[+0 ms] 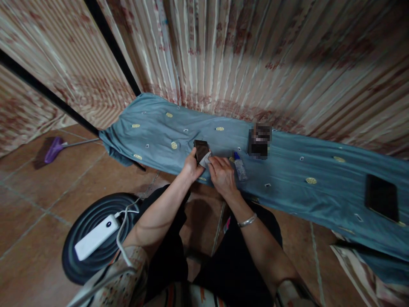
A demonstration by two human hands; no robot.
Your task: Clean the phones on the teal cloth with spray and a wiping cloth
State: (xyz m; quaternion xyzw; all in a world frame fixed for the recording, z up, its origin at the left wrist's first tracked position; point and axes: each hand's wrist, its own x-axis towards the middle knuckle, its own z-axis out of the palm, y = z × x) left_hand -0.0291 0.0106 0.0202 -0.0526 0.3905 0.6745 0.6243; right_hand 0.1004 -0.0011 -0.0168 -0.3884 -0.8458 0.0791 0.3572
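A small dark phone-like device [200, 148] is gripped in my left hand [191, 166], over the front part of the blue cloth. My right hand [221, 174] pinches a pale wiping cloth [205, 160] and presses it against the lower right corner of the device. A clear spray bottle [240, 167] with a blue top lies just right of my right hand. Behind it stands a dark box-like object [257, 144], partly blurred out, so its kind cannot be made out.
A patterned blue cloth [281, 179] covers the long bench. At its right end lies a black tablet [381, 197]. A white power bank [96, 237] with a cable rests on a round black stool [72, 260] at left. A purple broom [54, 150] and black poles [111, 47] stand near the curtain [204, 55].
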